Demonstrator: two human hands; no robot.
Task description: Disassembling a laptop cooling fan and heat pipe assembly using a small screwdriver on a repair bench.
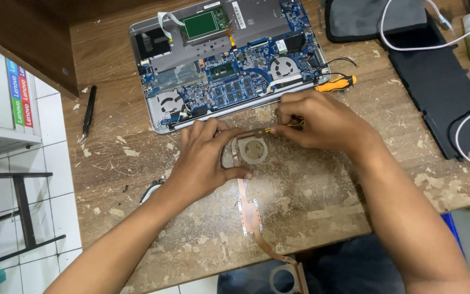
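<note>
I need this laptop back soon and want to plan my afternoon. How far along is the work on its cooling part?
Done: the laptop lies open with its board bare, and the copper heat pipe assembly is out, lying on the wooden table. In hand: the left hand steadies its upper end while the right hand works there with a small tool, partly hidden. Left: the assembly is not back in the laptop, and no cover is on.
</note>
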